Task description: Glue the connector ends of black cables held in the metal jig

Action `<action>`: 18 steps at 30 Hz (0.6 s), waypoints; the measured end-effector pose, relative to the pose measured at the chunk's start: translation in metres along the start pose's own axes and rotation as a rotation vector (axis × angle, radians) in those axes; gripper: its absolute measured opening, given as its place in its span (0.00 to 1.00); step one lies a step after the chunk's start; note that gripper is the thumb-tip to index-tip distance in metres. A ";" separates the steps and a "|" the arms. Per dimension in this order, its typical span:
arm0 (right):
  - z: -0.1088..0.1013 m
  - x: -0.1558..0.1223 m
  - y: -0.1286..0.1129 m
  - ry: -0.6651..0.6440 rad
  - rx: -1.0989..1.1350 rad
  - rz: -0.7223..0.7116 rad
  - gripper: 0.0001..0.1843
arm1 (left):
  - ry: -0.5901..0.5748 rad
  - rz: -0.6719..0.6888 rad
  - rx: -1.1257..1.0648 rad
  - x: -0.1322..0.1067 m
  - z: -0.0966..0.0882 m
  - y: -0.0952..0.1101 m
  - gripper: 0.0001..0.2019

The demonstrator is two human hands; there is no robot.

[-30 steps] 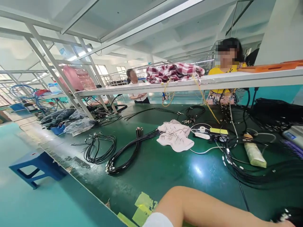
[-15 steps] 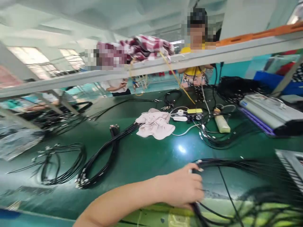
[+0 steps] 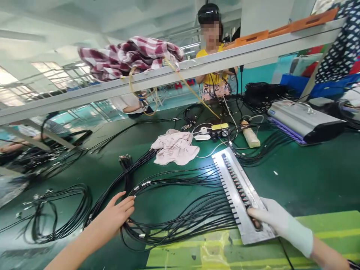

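A fan of long black cables (image 3: 180,210) lies on the green work table, its ends set in the notches of a long metal comb plate (image 3: 239,195). My right hand (image 3: 270,217), in a white glove, is shut on the near end of the plate. My left hand (image 3: 118,213) is bare, with fingers apart, and rests at the looped cables on the left side of the fan. Part of the plate's near end is hidden under the glove.
A pink cloth (image 3: 176,148) and a coil of black cable (image 3: 56,213) lie on the table. Behind them stand a silver machine (image 3: 305,122) and a shelf rail (image 3: 168,77) bearing a plaid cloth (image 3: 126,58). A co-worker in yellow (image 3: 210,56) stands beyond the rail.
The view has swung right. The metal plate with its fanned cables now lies in front of me, my left hand has moved left, and my gloved right hand has come into view on the plate.
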State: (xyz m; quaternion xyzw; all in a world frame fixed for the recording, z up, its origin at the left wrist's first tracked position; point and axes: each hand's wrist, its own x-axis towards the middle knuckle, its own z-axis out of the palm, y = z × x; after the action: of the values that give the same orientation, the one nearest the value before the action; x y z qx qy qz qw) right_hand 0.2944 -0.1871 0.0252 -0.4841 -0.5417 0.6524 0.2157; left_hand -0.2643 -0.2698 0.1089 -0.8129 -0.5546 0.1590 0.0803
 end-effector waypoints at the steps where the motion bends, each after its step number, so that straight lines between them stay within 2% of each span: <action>1: 0.008 0.010 -0.001 -0.033 -0.010 -0.004 0.27 | -0.040 -0.023 -0.006 -0.005 0.002 -0.003 0.10; 3: 0.020 0.022 -0.004 -0.012 -0.071 0.020 0.28 | -0.113 -0.048 -0.013 -0.011 0.003 -0.002 0.10; 5: 0.023 0.025 -0.008 0.015 -0.135 0.039 0.30 | -0.209 -0.063 -0.019 -0.012 -0.005 0.006 0.19; 8: 0.016 0.025 -0.014 -0.027 -0.258 0.030 0.31 | -0.427 -0.036 -0.146 0.000 -0.032 0.025 0.39; 10: 0.010 0.025 -0.018 -0.056 -0.411 0.122 0.33 | -0.494 0.062 -0.328 0.022 -0.056 0.042 0.44; 12: 0.006 0.027 -0.022 -0.080 -0.622 0.247 0.35 | -0.338 0.170 -0.491 0.058 -0.075 0.064 0.36; 14: 0.006 0.030 -0.025 -0.079 -0.858 0.274 0.37 | -0.113 0.215 -0.584 0.103 -0.082 0.089 0.26; 16: 0.008 0.034 -0.028 -0.072 -1.047 0.223 0.38 | -0.025 0.205 -0.611 0.153 -0.077 0.114 0.22; 18: 0.010 0.035 -0.031 -0.058 -1.160 0.194 0.40 | 0.057 0.147 -0.632 0.201 -0.063 0.138 0.21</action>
State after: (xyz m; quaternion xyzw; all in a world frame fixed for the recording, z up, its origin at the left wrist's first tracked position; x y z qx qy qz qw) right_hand 0.2627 -0.1538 0.0394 -0.5524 -0.7691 0.2790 -0.1599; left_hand -0.0547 -0.1317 0.0919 -0.8396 -0.5136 -0.0385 -0.1723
